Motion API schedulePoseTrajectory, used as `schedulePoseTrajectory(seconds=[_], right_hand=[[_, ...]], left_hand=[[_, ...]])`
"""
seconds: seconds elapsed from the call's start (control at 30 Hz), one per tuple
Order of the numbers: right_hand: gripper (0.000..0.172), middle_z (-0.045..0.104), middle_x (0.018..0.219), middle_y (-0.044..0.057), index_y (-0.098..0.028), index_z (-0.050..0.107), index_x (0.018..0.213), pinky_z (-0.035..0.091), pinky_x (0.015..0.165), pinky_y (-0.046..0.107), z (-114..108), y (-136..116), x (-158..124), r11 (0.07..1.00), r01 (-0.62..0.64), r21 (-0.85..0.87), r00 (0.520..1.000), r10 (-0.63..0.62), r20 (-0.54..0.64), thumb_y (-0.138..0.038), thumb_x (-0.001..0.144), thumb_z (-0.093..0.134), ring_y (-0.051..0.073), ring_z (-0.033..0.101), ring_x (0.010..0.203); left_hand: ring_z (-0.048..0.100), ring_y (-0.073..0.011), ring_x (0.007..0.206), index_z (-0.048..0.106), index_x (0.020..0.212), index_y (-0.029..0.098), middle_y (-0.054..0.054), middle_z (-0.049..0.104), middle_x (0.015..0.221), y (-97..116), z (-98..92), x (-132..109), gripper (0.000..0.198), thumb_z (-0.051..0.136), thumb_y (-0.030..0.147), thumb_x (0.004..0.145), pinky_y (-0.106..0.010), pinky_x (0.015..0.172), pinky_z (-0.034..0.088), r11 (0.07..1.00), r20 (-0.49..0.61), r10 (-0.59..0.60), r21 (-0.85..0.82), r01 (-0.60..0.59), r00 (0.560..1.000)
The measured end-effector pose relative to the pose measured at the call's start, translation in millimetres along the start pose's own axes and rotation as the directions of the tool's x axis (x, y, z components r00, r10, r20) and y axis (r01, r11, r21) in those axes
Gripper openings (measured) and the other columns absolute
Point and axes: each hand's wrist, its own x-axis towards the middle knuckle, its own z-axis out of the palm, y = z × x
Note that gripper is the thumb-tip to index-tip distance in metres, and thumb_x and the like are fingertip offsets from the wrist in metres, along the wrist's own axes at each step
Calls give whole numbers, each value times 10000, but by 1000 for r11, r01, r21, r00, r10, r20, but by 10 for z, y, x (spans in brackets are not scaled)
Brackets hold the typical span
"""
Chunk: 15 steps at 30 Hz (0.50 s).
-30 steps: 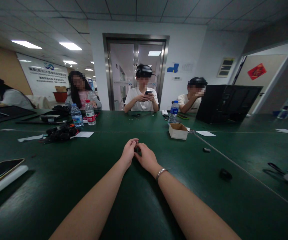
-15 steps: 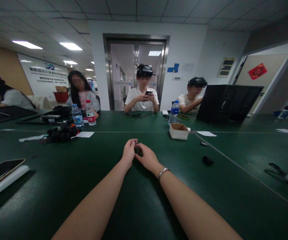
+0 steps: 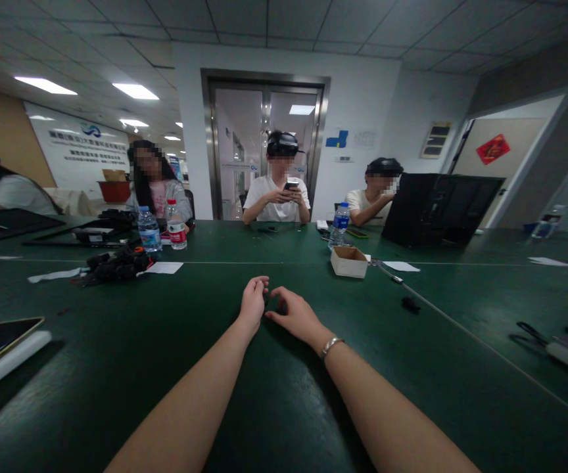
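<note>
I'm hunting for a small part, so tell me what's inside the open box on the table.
Inside the box, only brown inner surface shows. Its near wall covers the nearest part of the floor, so anything lying low there cannot be seen.

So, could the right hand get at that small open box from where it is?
Probably yes, by stretching forward and a little right: the right hand looks open, and I see nothing standing on the green tabletop between it and the box.
</note>
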Motion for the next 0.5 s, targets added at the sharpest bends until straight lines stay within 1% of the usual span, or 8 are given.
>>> schedulePoseTrajectory(seconds=[0.1, 0.17, 0.27, 0.37, 0.43, 0.5], right_hand=[[370, 619, 1009, 25, -234, 556, 1104, 417, 727, 264, 115, -103, 33, 996, 88, 25, 996, -87, -32, -192, 749, 649, 139, 558, 819], [357, 611, 1053, 34, -234, 568, 1094, 421, 766, 277, 129, -90, 50, 995, 99, 23, 994, -98, -38, -144, 754, 630, 144, 559, 862], [285, 612, 978, 16, -235, 587, 1054, 424, 759, 275, 102, -4, 75, 995, 90, 49, 995, -87, -51, -155, 781, 604, 133, 553, 821], [208, 597, 866, 0, -225, 589, 1026, 427, 715, 267, 86, 75, 109, 992, 71, 105, 992, -59, -110, -228, 818, 580, 126, 533, 745], [176, 588, 858, 7, -209, 589, 995, 430, 714, 270, 90, 108, 134, 989, 58, 133, 984, -34, -173, -264, 829, 569, 131, 531, 756], [154, 592, 897, 24, -192, 586, 951, 435, 717, 273, 98, 131, 153, 988, 40, 148, 973, -4, -231, -277, 824, 570, 133, 534, 773]], left_hand=[[544, -124, 732, 616, 910, 161, -57, 593, 915, 14, 33, -28, 187, 462, 247, 846, -245, 657, 444, 996, 40, -38, -73, 41, 998], [556, -124, 722, 614, 905, 158, -57, 598, 892, 10, 56, -37, 182, 480, 262, 837, -249, 656, 456, 992, 63, -47, -110, 54, 997], [575, -125, 744, 614, 886, 153, -54, 604, 864, -1, 75, -29, 165, 487, 244, 831, -251, 693, 468, 992, 94, -26, -120, 38, 995], [586, -130, 782, 611, 875, 156, -47, 607, 843, 6, 56, -2, 145, 480, 201, 830, -257, 736, 472, 998, 102, 26, -51, -21, 994], [594, -135, 784, 602, 867, 159, -45, 608, 840, 20, 26, 14, 119, 496, 190, 822, -274, 756, 480, 998, 112, 57, 4, -58, 992], [607, -134, 774, 590, 867, 157, -48, 609, 872, 31, -3, 20, 94, 519, 179, 810, -301, 783, 489, 996, 135, 77, 36, -83, 988]])
